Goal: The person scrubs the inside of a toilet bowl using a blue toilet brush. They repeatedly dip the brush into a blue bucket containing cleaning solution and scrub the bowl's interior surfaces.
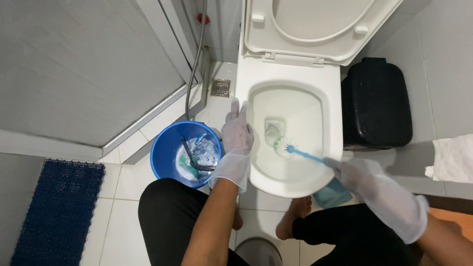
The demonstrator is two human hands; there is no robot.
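Black-clad knees (172, 216) frame the bottom of the view, with bare feet (293, 219) on the white tiled floor (123, 177) between them. Above the knees, the gloved left hand (237, 133) lies flat and unclenched on the left rim of the toilet bowl (332, 123), fingers pointing away. Across the bowl, the gloved right hand (357, 175) is clasped around the blue handle of a toilet brush (286, 146), whose white and green head sits inside the bowl near the drain. Just left of the left hand stands a blue bucket (165, 148) of soapy water. Beyond the right hand stands a black bin (377, 103); the raised seat (315, 29) is further back.
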